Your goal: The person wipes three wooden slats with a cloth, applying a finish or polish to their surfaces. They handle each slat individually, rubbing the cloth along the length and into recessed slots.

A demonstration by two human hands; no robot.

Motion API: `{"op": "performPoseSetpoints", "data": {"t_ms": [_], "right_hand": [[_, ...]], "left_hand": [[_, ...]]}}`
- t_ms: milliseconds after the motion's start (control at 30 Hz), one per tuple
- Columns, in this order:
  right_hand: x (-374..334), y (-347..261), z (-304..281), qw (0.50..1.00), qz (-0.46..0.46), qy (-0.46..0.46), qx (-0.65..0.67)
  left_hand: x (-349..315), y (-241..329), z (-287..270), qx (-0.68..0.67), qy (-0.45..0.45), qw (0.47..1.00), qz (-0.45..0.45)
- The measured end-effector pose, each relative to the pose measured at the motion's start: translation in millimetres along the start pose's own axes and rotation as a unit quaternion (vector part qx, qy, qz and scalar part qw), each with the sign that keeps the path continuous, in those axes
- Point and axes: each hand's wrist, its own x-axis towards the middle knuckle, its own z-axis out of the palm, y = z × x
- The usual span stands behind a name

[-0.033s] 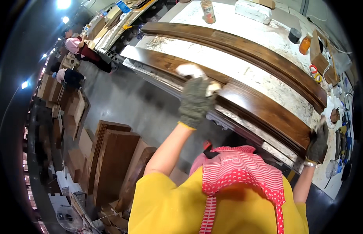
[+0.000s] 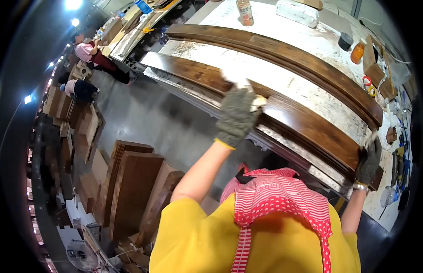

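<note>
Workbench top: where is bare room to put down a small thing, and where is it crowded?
On the white workbench, one bare strip runs between the far dark moulding and the near wooden board that the left hand and right hand grip. Another lies between the bottle and dark cup. The right edge is crowded with small tools.

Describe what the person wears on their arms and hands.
Both hands are gloved. The left hand wears a grey-green knitted work glove with a yellow cuff edge at the wrist. The right hand wears a similar dark grey glove, with a pale band at the wrist. The forearms are bare; short yellow sleeves end near the shoulders.
</note>
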Motion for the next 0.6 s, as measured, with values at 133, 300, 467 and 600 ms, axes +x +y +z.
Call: {"op": "performPoseSetpoints", "data": {"t_ms": [133,300,467,600], "right_hand": [[0,20,49,0.998,0.008,0.045,-0.048],[9,29,37,0.994,0.009,0.086,-0.064],[8,37,31,0.98,-0.015,0.106,-0.171],[8,37,24,0.977,-0.058,0.097,-0.18]], "left_hand": [[-4,-66,22,-0.079,-0.103,0.991,-0.045],[18,-158,-23,-0.019,-0.027,0.98,-0.196],[18,-120,2,-0.017,-0.007,0.998,0.057],[12,-151,0,-0.049,0.093,0.994,-0.014]]}}
